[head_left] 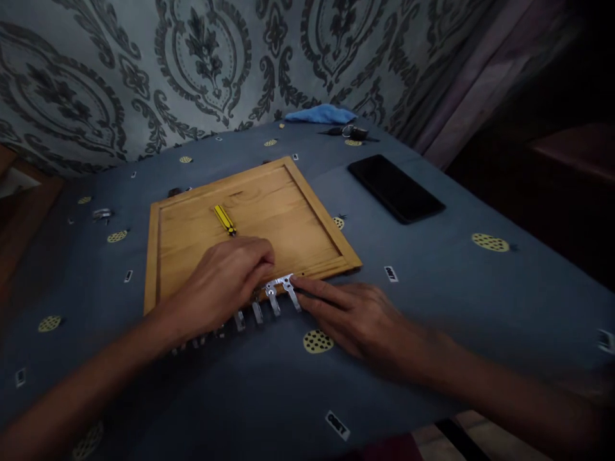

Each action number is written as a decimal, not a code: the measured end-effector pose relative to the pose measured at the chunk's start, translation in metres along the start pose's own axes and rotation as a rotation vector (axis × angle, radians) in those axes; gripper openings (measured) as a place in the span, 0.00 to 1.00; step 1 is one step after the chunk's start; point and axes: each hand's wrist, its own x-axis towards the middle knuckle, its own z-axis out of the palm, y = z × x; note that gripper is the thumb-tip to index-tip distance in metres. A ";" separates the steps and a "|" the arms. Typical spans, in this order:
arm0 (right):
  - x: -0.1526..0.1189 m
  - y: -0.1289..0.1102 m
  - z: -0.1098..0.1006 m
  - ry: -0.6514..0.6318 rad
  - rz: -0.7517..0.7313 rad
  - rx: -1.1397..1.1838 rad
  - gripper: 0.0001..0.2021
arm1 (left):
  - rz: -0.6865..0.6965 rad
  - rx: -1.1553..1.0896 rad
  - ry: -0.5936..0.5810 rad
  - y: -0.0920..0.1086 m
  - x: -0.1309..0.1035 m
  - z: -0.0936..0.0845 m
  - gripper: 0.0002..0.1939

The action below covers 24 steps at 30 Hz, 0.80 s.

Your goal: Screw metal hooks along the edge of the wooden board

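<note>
A framed wooden board (250, 198) lies on the cloth-covered table. Along its near edge runs a metal hook rail (283, 282) with several hooks hanging past the edge. My left hand (230, 269) is closed over the rail, its fingertips curled under and what they pinch hidden. At the rail's right end, my right hand (355, 310) holds the metal between its fingertips, the fingers close together. On the board, just beyond my left hand, rests a yellow and black screwdriver handle (224, 219); its far part by the hand cannot be seen.
A black phone (396, 189) lies right of the board. Behind it are keys (353, 132) and a blue cloth (320, 114). A small metal piece (102, 214) sits at the left. A patterned curtain (288, 57) borders the table's far side.
</note>
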 end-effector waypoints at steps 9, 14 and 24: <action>0.002 0.000 0.000 0.041 -0.025 -0.050 0.19 | -0.056 0.080 -0.013 0.006 0.010 0.007 0.09; -0.001 0.002 0.003 0.043 -0.039 -0.028 0.20 | 0.041 0.058 0.106 0.019 -0.022 0.010 0.15; 0.002 0.000 0.002 0.058 -0.035 -0.037 0.16 | 0.021 0.216 0.143 0.028 -0.033 0.037 0.36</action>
